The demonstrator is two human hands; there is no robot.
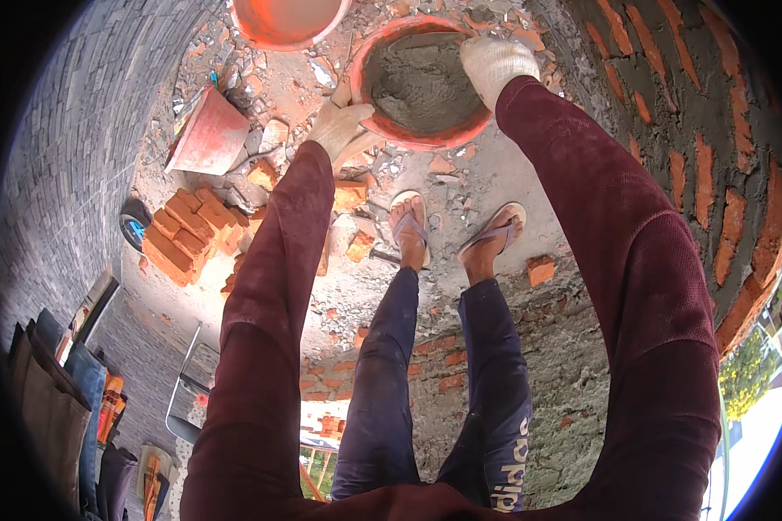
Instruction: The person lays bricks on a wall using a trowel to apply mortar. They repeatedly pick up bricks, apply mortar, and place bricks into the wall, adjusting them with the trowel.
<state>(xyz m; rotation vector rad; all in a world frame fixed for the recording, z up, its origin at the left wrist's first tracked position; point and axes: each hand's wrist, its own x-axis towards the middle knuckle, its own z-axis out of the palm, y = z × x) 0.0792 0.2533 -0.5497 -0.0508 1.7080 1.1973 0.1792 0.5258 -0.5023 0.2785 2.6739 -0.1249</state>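
Note:
A round red basin (473, 137) of wet grey mortar (426, 87) rests on the rubble floor in front of my feet. My left hand (337, 126), in a pale work glove, grips its left rim, thumb on the rim and fingers along the outside wall. At the upper right of the same rim, my right hand (495, 68) is closed, also gloved. Its fingertips are turned away and partly hidden, but it appears to hold the rim.
Another red basin (291, 43) stands beyond, and a tipped red bucket (210, 130) is at the left. Stacked orange bricks (191, 230) lie below it. A partly mortared brick wall (704, 174) curves up on the right; a grey wall (69, 174) rises left. A loose brick (540, 270) lies by my right foot.

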